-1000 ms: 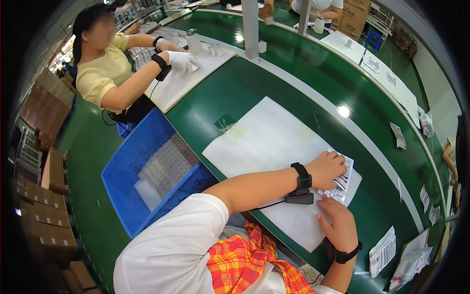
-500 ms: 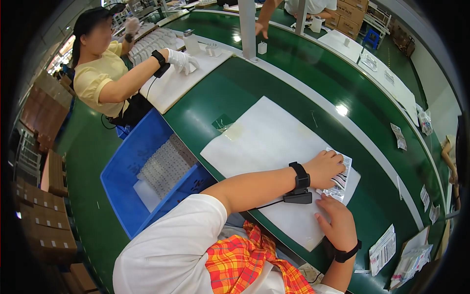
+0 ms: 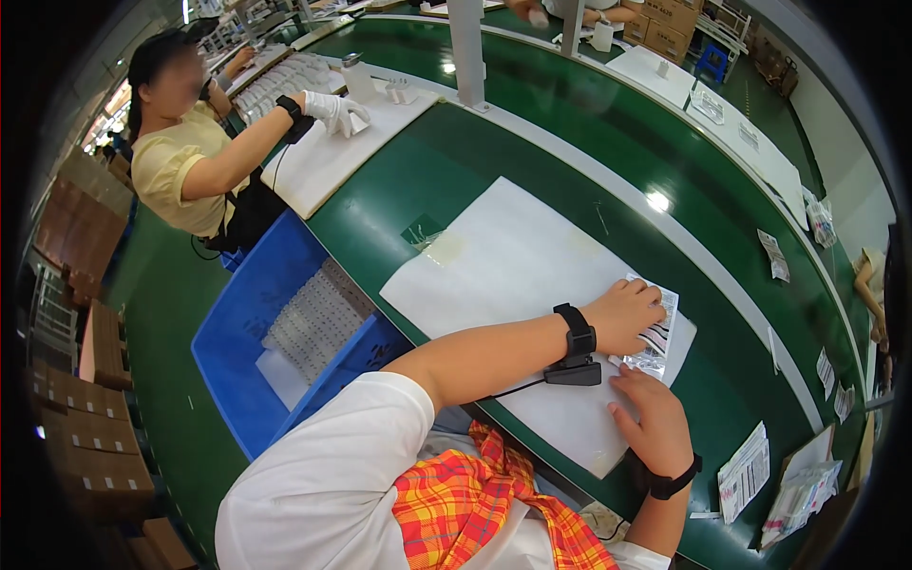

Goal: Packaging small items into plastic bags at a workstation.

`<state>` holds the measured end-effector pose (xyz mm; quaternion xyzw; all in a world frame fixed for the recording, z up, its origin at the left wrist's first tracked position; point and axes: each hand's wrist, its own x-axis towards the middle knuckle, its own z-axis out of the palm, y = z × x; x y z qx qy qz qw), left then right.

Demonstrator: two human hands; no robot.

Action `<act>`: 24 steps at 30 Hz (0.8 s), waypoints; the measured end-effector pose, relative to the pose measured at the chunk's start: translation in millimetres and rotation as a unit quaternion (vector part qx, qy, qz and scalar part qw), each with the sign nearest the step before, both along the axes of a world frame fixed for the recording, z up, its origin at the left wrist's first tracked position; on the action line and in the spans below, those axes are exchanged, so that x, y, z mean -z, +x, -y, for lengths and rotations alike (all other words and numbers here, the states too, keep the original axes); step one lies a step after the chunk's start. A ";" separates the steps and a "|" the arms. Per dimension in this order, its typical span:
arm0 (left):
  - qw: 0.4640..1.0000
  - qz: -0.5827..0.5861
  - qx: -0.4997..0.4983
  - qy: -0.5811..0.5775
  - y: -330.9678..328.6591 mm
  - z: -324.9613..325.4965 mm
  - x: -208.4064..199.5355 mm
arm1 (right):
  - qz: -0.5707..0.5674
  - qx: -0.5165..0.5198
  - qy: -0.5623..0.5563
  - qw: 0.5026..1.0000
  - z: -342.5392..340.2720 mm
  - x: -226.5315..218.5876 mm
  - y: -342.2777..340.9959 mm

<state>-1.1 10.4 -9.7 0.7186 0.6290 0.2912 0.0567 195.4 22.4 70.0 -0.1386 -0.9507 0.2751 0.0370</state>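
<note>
In the lower right of the frame, the right hand [image 3: 655, 418] is lying open over the white sheet [image 3: 513, 256], its thumb standing apart from fingers that are reaching toward the near end of a silver-and-white packet [image 3: 657, 347]. Right of centre, the left hand [image 3: 622, 318] is covering part of that packet; whether its grip is pinching or only pressing, I cannot tell. These 2 hands are barely shifting on the sheet, so the handling is apparently staying at the same step. Upper left, a co-worker's gloved hand [image 3: 334, 112] is staying above a white board [image 3: 304, 180]. At the top edge, a far hand [image 3: 522, 9] is withdrawing, and a small white block is no longer standing by the grey post [image 3: 467, 57].
</note>
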 end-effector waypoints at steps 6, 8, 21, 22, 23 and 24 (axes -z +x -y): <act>1.000 0.004 0.006 -0.020 0.4 2.2 -4.2 | -0.006 0.002 -0.005 1.000 0.0 1.5 1.3; 1.000 0.003 0.003 -0.023 1.1 2.1 -4.1 | -0.008 0.004 -0.004 1.000 -0.6 1.9 1.9; 0.992 -0.004 0.031 -0.120 -2.1 -13.5 -11.7 | 0.017 0.005 -0.038 0.999 -10.0 -8.0 -8.7; 0.993 0.001 0.033 -0.112 -6.7 -15.8 -14.5 | 0.032 0.002 -0.047 0.998 -11.7 -11.8 -12.3; 0.987 -0.015 0.068 -0.143 -12.2 -20.9 -19.3 | 0.038 0.004 -0.037 0.999 -15.3 -16.8 -14.7; 0.979 -0.031 0.103 -0.171 -18.4 -25.8 -24.8 | 0.077 -0.016 -0.037 0.996 -19.1 -22.6 -17.4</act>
